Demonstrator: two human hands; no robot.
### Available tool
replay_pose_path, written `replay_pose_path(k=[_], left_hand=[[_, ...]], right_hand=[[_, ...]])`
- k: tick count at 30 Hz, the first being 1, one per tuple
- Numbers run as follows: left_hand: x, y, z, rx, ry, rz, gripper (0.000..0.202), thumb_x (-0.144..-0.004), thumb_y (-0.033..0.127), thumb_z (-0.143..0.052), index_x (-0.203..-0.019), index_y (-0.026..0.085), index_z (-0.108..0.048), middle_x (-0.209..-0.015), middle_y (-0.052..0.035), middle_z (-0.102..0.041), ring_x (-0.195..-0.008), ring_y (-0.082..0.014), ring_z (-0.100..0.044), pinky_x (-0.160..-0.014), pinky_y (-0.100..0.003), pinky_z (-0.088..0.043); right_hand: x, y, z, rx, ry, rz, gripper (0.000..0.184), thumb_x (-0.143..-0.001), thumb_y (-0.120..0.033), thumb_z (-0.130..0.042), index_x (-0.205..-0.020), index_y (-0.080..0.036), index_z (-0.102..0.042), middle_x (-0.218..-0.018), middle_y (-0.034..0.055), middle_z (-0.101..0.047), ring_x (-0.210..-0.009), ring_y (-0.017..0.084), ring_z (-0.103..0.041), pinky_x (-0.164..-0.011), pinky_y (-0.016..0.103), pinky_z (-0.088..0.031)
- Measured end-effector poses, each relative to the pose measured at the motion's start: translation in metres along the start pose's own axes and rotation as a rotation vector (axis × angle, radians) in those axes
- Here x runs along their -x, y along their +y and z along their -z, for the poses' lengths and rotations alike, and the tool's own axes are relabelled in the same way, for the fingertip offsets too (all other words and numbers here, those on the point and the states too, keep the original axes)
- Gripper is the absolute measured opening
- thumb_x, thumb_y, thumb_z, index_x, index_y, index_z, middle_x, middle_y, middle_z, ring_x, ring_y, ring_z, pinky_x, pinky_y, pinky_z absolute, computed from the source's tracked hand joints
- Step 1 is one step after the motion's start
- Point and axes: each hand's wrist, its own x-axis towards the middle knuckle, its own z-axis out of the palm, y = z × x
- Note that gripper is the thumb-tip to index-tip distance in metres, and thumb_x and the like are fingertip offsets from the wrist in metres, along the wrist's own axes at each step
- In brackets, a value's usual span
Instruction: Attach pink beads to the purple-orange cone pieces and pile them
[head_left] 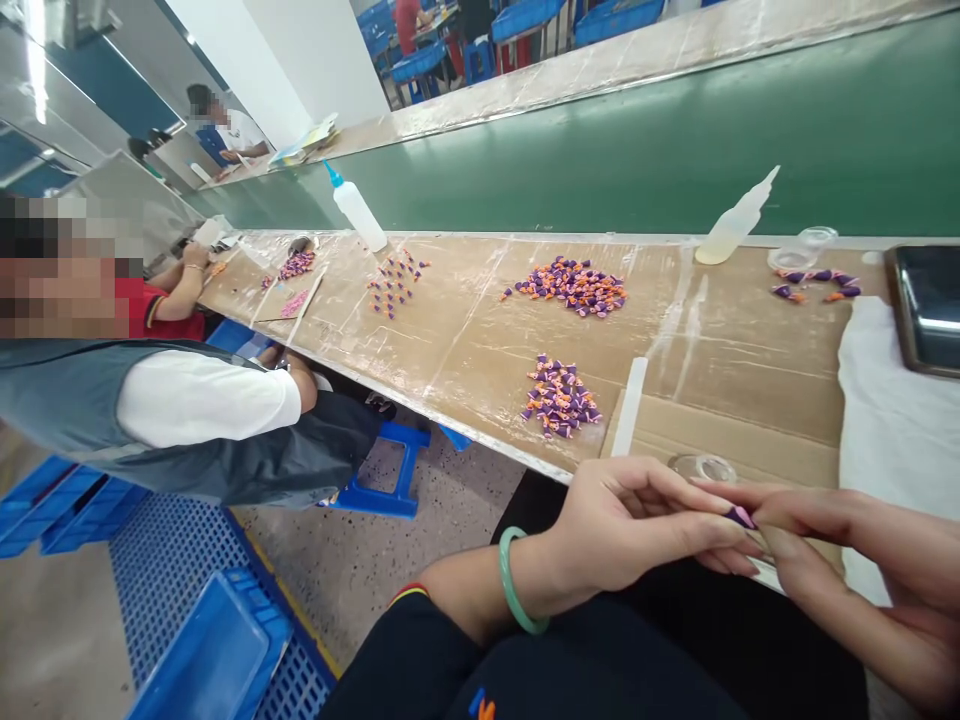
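Observation:
A tiny purple piece with a pink part (741, 516) is pinched between the fingertips of my left hand (630, 525), which has a green bangle (511, 580) at its wrist. My right hand (862, 560) is closed at the piece's other end, thumb and forefinger meeting it; the fingers cover most of it. Just beyond my hands, a small clear round dish (703, 467) rests on a cardboard sheet (750, 432). A pile of purple-and-pink pieces (561, 397) lies left of the sheet, and a bigger pile of purple-and-orange pieces (574, 287) sits farther back.
A translucent squeeze bottle (739, 220) stands by the green barrier (600, 160); a blue-capped bottle (358, 212) leans farther left. At right are a phone (926, 310), a white cloth (900, 430) and a short row of pieces (816, 283). A co-worker (187, 420) sits close on the left.

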Motion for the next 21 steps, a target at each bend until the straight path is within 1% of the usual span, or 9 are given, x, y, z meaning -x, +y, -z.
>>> replay_pose_path(k=[2,5,8,11,13,17,18,21], left_hand=[[0.000,-0.001,0.001,-0.016,0.002,0.007,0.051,-0.055,0.047,-0.097,-0.074,0.009,-0.069,-0.068,-0.0017,-0.071,-0.058,-0.0092,-0.069,-0.060,-0.020,-0.056],[0.000,-0.002,0.003,-0.047,0.017,0.007,0.049,-0.056,0.047,-0.096,-0.074,0.011,-0.068,-0.070,-0.0021,-0.072,-0.059,-0.0102,-0.069,-0.065,-0.024,-0.057],[0.001,-0.003,0.005,-0.078,0.030,0.009,0.048,-0.058,0.048,-0.095,-0.074,0.012,-0.067,-0.071,-0.0027,-0.072,-0.060,-0.0127,-0.069,-0.071,-0.030,-0.059],[0.001,-0.003,0.005,-0.099,0.037,0.001,0.049,-0.058,0.050,-0.095,-0.075,0.013,-0.067,-0.071,-0.0034,-0.071,-0.060,-0.0150,-0.069,-0.071,-0.034,-0.059],[0.001,-0.003,0.004,-0.111,0.037,-0.016,0.050,-0.058,0.050,-0.095,-0.076,0.013,-0.068,-0.070,-0.0033,-0.071,-0.060,-0.0150,-0.069,-0.071,-0.033,-0.059],[0.002,-0.003,0.004,-0.129,0.026,-0.028,0.049,-0.060,0.051,-0.093,-0.079,0.012,-0.069,-0.070,-0.0028,-0.071,-0.060,-0.0136,-0.069,-0.070,-0.030,-0.059],[0.002,-0.003,0.005,-0.133,0.027,-0.029,0.049,-0.060,0.051,-0.093,-0.079,0.012,-0.069,-0.070,-0.0028,-0.071,-0.060,-0.0139,-0.070,-0.069,-0.030,-0.059],[0.001,0.001,0.011,-0.147,0.063,-0.057,0.048,-0.058,0.046,-0.096,-0.080,0.012,-0.069,-0.070,-0.0034,-0.073,-0.059,-0.0146,-0.071,-0.065,-0.028,-0.059]], right_hand=[[-0.001,0.005,0.003,0.010,-0.013,0.105,0.018,-0.094,-0.046,-0.051,-0.097,-0.036,-0.066,-0.097,-0.0038,-0.080,-0.082,0.021,-0.078,-0.068,0.029,-0.062],[-0.003,0.008,0.005,0.016,-0.013,0.166,0.014,-0.094,-0.039,-0.052,-0.098,-0.035,-0.066,-0.098,-0.0023,-0.080,-0.079,0.021,-0.078,-0.064,0.028,-0.062],[-0.005,0.006,0.006,0.001,-0.051,0.137,0.013,-0.093,-0.036,-0.054,-0.095,-0.035,-0.067,-0.102,0.0003,-0.080,-0.083,0.025,-0.078,-0.067,0.031,-0.064],[-0.007,0.004,0.006,-0.019,-0.042,0.122,0.013,-0.092,-0.037,-0.056,-0.095,-0.037,-0.068,-0.102,0.0005,-0.080,-0.081,0.026,-0.078,-0.066,0.032,-0.065],[-0.008,0.003,0.007,-0.041,-0.050,0.106,0.014,-0.091,-0.038,-0.056,-0.095,-0.037,-0.069,-0.101,0.0005,-0.080,-0.078,0.026,-0.078,-0.064,0.031,-0.064],[-0.008,0.002,0.011,-0.079,-0.108,0.006,0.016,-0.090,-0.040,-0.056,-0.091,-0.035,-0.072,-0.100,0.0024,-0.080,-0.077,0.028,-0.077,-0.065,0.033,-0.064],[-0.007,0.003,0.013,-0.079,-0.123,-0.009,0.017,-0.091,-0.041,-0.056,-0.092,-0.036,-0.073,-0.101,0.0027,-0.080,-0.079,0.028,-0.077,-0.067,0.033,-0.064],[-0.003,0.008,0.016,-0.071,-0.137,-0.016,0.022,-0.091,-0.041,-0.058,-0.107,-0.038,-0.071,-0.113,0.0024,-0.078,-0.088,0.028,-0.077,-0.074,0.033,-0.065]])
